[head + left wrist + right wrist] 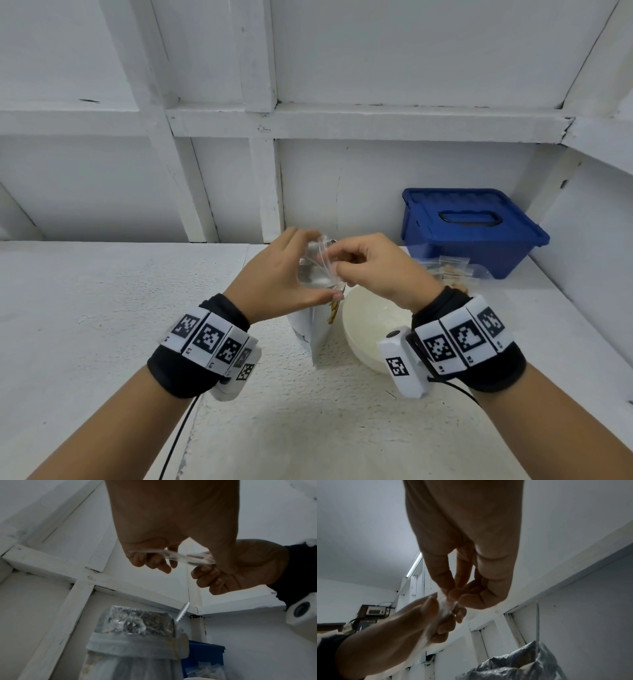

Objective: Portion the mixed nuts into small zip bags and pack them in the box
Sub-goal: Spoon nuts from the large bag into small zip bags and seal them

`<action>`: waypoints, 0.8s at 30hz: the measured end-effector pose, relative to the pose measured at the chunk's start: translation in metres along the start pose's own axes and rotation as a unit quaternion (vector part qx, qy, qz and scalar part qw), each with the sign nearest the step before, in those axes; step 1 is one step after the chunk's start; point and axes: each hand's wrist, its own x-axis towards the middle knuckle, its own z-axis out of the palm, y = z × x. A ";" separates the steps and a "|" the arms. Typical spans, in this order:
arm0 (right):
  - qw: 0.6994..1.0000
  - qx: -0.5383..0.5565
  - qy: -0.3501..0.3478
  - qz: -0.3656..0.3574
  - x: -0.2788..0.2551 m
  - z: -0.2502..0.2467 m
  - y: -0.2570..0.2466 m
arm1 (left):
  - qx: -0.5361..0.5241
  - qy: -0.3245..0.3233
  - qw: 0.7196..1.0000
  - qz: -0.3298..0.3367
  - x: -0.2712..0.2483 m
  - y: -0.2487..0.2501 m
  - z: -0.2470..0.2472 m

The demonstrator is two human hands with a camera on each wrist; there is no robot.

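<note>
Both hands hold one small clear zip bag (317,265) in the air above the table, and it looks empty. My left hand (284,274) grips its left side between thumb and fingers. My right hand (363,263) pinches its top edge from the right. The left wrist view shows the zip bag (180,557) stretched between the two hands; the right wrist view shows the zip bag (445,604) bunched between them. Below the hands stands the opened silver nut pouch (317,325), nuts showing at its mouth. A blue lidded box (469,229) sits at the back right.
A white bowl (370,322) stands just right of the pouch, under my right wrist. Several small zip bags (448,270), some with nuts in them, lie in front of the blue box. White panelled walls close the table at the back and right.
</note>
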 end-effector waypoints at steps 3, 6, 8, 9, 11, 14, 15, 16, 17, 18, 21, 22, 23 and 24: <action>1.000 0.019 -0.010 0.006 0.001 0.002 0.000 | -0.014 0.013 1.000 -0.020 -0.002 -0.002 0.002; 1.000 0.029 -0.001 0.008 0.004 0.004 0.002 | -0.050 0.022 0.998 -0.035 -0.004 -0.003 0.002; 0.999 0.031 0.002 0.009 0.005 0.005 0.005 | -0.076 0.024 0.996 -0.038 -0.005 -0.004 0.002; 0.999 0.031 0.000 0.009 0.006 0.005 0.005 | -0.089 0.028 0.995 -0.042 -0.005 -0.006 0.003; 1.000 0.018 0.009 0.008 0.006 0.003 0.007 | -0.113 0.039 0.991 -0.060 -0.006 -0.010 0.002; 0.991 -0.086 0.104 -0.008 0.008 -0.006 0.016 | -0.130 0.050 0.984 -0.108 -0.010 -0.019 0.000; 0.981 -0.127 0.149 -0.010 0.009 -0.011 0.019 | -0.130 0.053 0.982 -0.124 -0.012 -0.024 0.000; 0.969 -0.156 0.192 -0.005 0.011 -0.015 0.024 | -0.129 0.055 0.980 -0.138 -0.013 -0.028 -0.001; 0.959 -0.172 0.224 0.008 0.014 -0.019 0.029 | -0.126 0.057 0.978 -0.154 -0.014 -0.033 -0.001; 0.954 -0.180 0.238 0.030 0.018 -0.022 0.035 | -0.126 0.058 0.975 -0.172 -0.015 -0.038 -0.001; 0.962 -0.160 0.182 0.128 0.027 -0.026 0.050 | -0.128 0.060 0.967 -0.214 -0.016 -0.051 0.003; 0.967 -0.131 0.159 0.150 0.028 -0.024 0.054 | -0.131 0.056 0.965 -0.220 -0.016 -0.054 0.004; 0.972 -0.088 0.146 0.161 0.031 -0.021 0.059 | -0.133 0.050 0.964 -0.223 -0.016 -0.055 0.005; 0.976 -0.032 0.145 0.161 0.032 -0.017 0.063 | -0.137 0.044 0.964 -0.226 -0.016 -0.056 0.006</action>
